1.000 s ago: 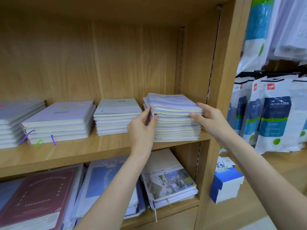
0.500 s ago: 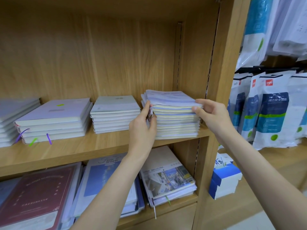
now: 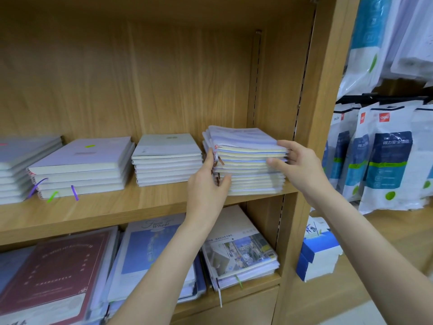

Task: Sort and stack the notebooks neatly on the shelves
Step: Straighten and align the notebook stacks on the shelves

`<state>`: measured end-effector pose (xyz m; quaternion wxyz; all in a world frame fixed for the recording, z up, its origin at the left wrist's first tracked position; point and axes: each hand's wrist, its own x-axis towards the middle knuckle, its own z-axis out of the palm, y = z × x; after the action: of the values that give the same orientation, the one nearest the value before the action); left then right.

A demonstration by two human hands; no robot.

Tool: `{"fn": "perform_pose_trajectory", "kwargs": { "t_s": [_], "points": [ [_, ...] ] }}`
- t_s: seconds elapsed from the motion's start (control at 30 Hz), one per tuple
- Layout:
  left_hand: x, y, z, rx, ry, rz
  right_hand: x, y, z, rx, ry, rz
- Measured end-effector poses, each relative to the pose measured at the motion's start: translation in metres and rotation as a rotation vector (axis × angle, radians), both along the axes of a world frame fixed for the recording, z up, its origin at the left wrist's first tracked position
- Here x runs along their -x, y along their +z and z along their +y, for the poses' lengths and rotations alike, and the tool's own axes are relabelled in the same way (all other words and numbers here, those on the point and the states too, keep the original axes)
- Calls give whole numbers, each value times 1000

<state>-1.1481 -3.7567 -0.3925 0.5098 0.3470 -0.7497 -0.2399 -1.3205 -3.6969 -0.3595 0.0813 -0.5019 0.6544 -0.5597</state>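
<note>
A stack of pale lilac notebooks (image 3: 246, 158) stands at the right end of the upper wooden shelf (image 3: 117, 207). My left hand (image 3: 207, 184) presses against the stack's left front corner, fingers up its side and thumb on its front edge. My right hand (image 3: 297, 163) grips the right front corner of the upper notebooks, fingers on top and thumb on the front edges. The top notebooks sit slightly askew. Left of it stand a grey-green stack (image 3: 166, 158), a lilac stack (image 3: 82, 165) with ribbon markers, and a grey stack (image 3: 16, 167).
The lower shelf holds flat piles: a dark red notebook (image 3: 49, 273), a blue one (image 3: 152, 245) and a photo-covered one (image 3: 239, 249). The cabinet's side panel (image 3: 311, 113) stands right beside the held stack. White-and-blue packets (image 3: 384, 156) hang at right; a blue-white box (image 3: 318, 256) lies below.
My left hand has slid slightly lower on the stack's left corner. My right hand has closed more round the upper right corner. The stack stays in place.
</note>
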Motion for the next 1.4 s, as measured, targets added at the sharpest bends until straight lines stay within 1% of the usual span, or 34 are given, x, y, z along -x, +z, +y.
{"fn": "perform_pose_trajectory", "kwargs": {
  "t_s": [0.13,0.17,0.27,0.3,0.4,0.47,0.6,0.7,0.8,0.9,1.1,1.17,1.23,1.27,1.4],
  "points": [
    [-2,-1,1,-2,-20,-30,0,-1,1,20,-8,-11],
    [-3,1,1,-12,-26,-6,1,-2,2,27,-4,-27],
    [-7,9,-4,-104,-94,151,2,-4,5,37,7,-55],
    [-7,11,-5,-118,-112,153,1,-5,6,34,6,-47],
    [-4,9,-5,-69,-124,59,0,-6,8,55,-8,-40],
    [-4,7,-5,-26,-111,28,-1,-7,10,83,-20,-37],
    [-4,3,-3,14,-91,26,-3,-10,11,123,-29,-2],
    [-5,-1,-1,22,-93,43,-2,-11,12,124,-1,-16],
    [-7,1,-6,-40,-132,89,0,-8,9,93,59,-29],
    [-5,0,-8,-45,-176,42,2,-6,3,49,33,47],
    [-4,-4,-4,-19,-169,-3,4,-4,2,26,34,56],
    [-6,-3,-5,-58,-201,44,7,-2,3,18,63,7],
    [-10,-2,-9,-134,-245,123,8,1,3,37,118,-117],
    [-11,-1,-10,-164,-260,144,8,3,3,43,140,-150],
    [-8,-7,-12,-208,-314,124,5,4,-2,4,134,-49]
  ]
}}
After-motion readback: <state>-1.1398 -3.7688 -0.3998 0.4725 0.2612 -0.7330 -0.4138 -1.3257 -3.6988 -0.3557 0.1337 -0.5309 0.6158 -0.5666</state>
